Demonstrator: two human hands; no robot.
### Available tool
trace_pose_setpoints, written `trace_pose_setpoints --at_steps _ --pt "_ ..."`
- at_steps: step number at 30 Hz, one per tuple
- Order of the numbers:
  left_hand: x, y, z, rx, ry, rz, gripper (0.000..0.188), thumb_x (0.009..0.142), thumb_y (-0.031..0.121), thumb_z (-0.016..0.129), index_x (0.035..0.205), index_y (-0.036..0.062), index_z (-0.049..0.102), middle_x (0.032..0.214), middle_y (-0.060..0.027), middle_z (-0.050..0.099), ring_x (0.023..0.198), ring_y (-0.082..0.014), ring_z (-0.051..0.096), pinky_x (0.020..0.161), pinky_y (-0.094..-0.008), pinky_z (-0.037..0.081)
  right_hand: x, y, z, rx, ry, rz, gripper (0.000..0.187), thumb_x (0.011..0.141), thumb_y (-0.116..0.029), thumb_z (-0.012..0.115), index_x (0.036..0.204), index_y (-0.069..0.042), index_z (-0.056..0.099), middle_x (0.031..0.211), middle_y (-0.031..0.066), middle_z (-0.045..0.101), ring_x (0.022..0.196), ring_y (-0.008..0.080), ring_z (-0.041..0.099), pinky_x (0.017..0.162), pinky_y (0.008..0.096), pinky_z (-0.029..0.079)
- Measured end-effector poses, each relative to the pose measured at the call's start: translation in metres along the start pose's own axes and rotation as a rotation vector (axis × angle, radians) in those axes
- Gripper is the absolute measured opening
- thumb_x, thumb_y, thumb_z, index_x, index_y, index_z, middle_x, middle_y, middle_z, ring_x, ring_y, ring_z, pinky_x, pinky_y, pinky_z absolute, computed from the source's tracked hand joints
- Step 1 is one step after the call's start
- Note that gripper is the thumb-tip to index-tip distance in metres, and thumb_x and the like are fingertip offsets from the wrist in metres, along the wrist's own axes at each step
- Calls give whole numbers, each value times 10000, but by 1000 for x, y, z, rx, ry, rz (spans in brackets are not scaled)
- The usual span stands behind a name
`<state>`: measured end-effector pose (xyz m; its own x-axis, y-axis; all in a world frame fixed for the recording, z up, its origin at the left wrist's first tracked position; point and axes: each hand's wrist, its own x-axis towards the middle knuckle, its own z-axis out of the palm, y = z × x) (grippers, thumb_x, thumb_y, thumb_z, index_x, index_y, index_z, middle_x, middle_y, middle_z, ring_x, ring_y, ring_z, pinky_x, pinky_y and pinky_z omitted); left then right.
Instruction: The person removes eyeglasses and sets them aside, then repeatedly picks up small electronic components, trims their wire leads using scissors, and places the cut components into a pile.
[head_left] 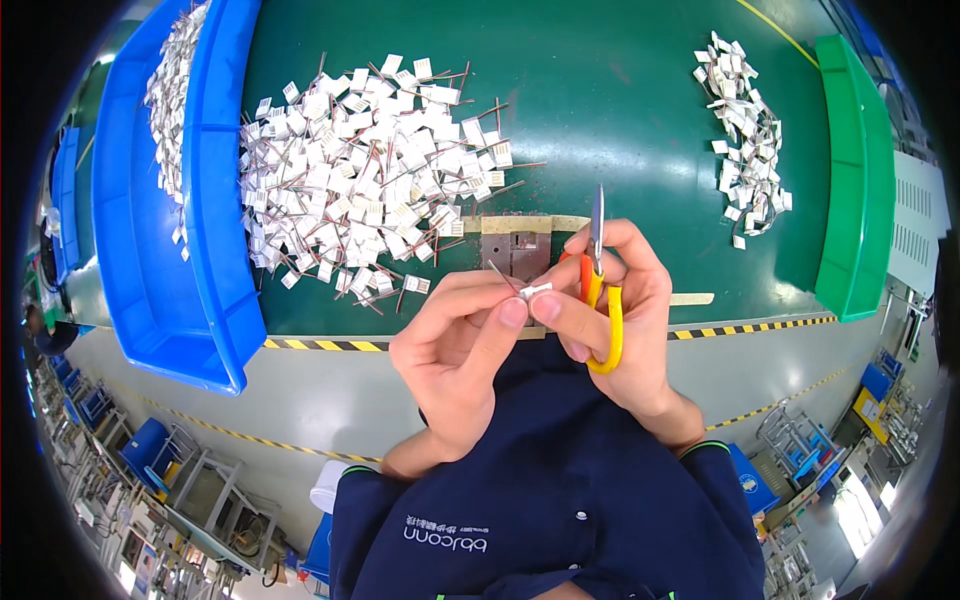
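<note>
Near the table's front edge, my left hand (450,355) pinches a small white connector (537,290) with short dark wires between thumb and forefinger. The thumb of my right hand (635,335) presses on the connector's other end. That same hand also holds a pair of scissors (598,235) with yellow and orange handles, the blades pointing away from me. Just beyond my fingers, a small metal plate (515,253) lies on the table, edged by beige tape (560,223). A large heap of white connectors with thin dark red wires (370,165) spreads beyond my left hand.
A blue bin (215,300) stands at the left, with more white connectors (175,100) in it. At the far right lies a smaller group of connectors (745,130), beside a green bin (850,190). Black-and-yellow tape (330,345) marks the green table's (620,80) front edge.
</note>
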<state>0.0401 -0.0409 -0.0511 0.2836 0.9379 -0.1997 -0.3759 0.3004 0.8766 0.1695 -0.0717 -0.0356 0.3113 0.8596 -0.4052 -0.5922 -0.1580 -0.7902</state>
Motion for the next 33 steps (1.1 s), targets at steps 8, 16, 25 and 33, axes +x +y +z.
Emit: trace_pose_setpoints --at_steps 8,16,25,33 --pt "0 -1 -2 -90 30 -29 107 812 -74 604 918 -61 616 959 -141 615 896 -169 591 790 -272 477 -3 1 -1 -82 -36 -27 380 727 87 709 1022 8 484 806 105 676 551 23 550 434 141 360" --pt "1 6 3 -66 79 -55 108 815 -70 598 921 -63 620 924 -151 638 841 -176 614 778 -280 486 -5 5 -1 -95 -72 -48 384 727 104 703 1026 11 481 825 107 672 751 84 632 618 173 477" --pt "2 7 3 -12 58 -12 97 817 -60 605 912 -67 622 885 -157 644 819 -172 620 765 -271 486 -11 7 -1 -160 -68 -43 394 716 120 700 1025 15 480 830 103 664 790 113 647 697 207 502" --pt "1 7 1 -28 34 -27 78 814 -61 610 891 -65 615 857 -147 640 793 -164 613 737 -260 481 -14 9 -5 -146 -86 -37 404 720 122 695 1044 14 480 831 103 654 782 113 646 688 206 498"
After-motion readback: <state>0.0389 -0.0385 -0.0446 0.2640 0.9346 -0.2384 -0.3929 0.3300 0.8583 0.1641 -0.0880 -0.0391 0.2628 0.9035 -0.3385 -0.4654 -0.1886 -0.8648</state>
